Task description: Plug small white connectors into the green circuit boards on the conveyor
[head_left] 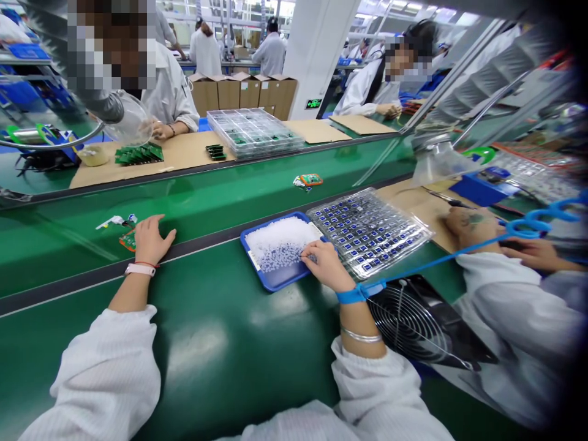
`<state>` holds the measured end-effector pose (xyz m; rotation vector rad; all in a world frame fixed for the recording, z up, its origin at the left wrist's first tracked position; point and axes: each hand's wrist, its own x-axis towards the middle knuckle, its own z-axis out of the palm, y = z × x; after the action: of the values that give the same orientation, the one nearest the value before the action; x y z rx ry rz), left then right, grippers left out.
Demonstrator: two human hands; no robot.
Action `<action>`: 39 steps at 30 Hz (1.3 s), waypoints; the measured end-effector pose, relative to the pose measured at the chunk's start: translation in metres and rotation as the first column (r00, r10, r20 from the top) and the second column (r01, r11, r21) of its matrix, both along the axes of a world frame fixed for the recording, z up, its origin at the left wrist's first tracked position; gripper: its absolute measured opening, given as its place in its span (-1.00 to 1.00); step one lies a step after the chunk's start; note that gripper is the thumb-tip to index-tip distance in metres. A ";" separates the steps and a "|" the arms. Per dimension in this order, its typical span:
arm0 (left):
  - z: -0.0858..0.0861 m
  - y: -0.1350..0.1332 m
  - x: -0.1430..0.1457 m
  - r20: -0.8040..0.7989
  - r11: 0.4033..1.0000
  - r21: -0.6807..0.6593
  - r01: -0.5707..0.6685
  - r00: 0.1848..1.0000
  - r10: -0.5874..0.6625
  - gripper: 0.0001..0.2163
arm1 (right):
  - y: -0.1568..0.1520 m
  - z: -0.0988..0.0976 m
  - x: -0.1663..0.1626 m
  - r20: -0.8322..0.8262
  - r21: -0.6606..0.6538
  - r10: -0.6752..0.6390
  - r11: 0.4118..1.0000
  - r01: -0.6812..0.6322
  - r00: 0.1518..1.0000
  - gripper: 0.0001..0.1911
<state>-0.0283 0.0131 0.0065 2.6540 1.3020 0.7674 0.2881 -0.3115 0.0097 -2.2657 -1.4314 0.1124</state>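
Note:
My left hand (154,242) is over the green conveyor belt, its fingers stretched and the thumb apart. Partly hidden beside its fingers lies an orange-edged green circuit board (128,240) with white wires (114,222). My right hand (325,264), a blue strap on its wrist, has thumb and fingertips pinched together above the right side of a shallow blue tray (275,285). Small white plastic pieces (280,236) are heaped at the tray's far side and scattered thinly nearer me. Whatever the pinching fingertips may hold is too small to make out.
A clear blister tray of dark blue-marked parts (367,229) adjoins the blue tray. A black fan with a wire guard (408,324) lies near my right forearm. Another board (309,180) sits on the belt (220,202). Co-workers sit opposite and at my right, where a hand (473,228) works.

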 end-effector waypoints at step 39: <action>-0.008 0.013 -0.001 -0.168 0.996 0.083 0.017 0.986 -0.003 -0.46 | 0.007 0.022 -0.020 0.121 -0.202 -0.151 0.964 0.173 0.981 -0.82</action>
<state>-0.0294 0.0266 -0.0012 2.8446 1.3201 0.6226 0.2679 -0.3043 0.0313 -2.5884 -1.3325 0.0996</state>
